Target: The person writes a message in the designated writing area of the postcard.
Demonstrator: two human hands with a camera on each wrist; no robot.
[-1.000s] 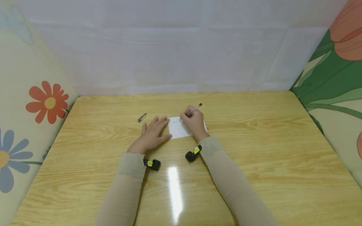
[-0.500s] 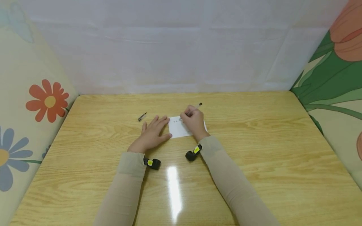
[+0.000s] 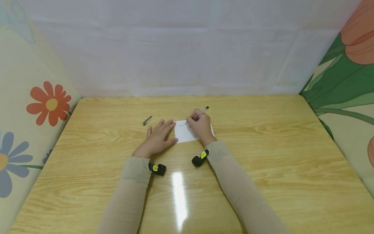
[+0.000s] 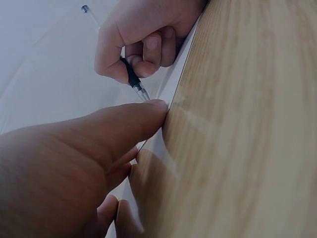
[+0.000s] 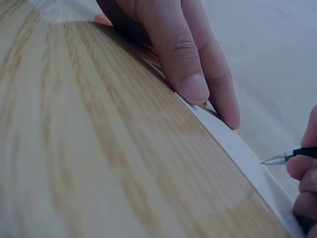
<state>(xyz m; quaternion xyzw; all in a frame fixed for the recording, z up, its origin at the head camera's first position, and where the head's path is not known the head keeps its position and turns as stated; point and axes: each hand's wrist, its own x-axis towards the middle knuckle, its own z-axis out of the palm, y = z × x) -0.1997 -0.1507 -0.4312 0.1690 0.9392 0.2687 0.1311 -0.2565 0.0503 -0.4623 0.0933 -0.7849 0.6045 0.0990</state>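
Note:
A small white sheet of paper (image 3: 184, 133) lies on the wooden table, with a few small dark marks near its upper left. My right hand (image 3: 201, 126) grips a gel pen (image 3: 205, 109) with a clear barrel and black grip. In the right wrist view the metal tip of the pen (image 5: 275, 159) points down close over the paper (image 5: 233, 148). Spread fingers of my left hand (image 3: 156, 138) rest at the paper's left edge, thumb and fingertips on it. The right part of the sheet is hidden under my right hand.
A pen cap (image 3: 147, 121) lies on the table (image 3: 263, 146) beyond my left fingers. A white cloth (image 3: 175, 48) hangs behind the table's far edge. Flower-patterned panels (image 3: 43, 146) stand at both sides. Black wrist cameras (image 3: 157, 169) sit at my cuffs.

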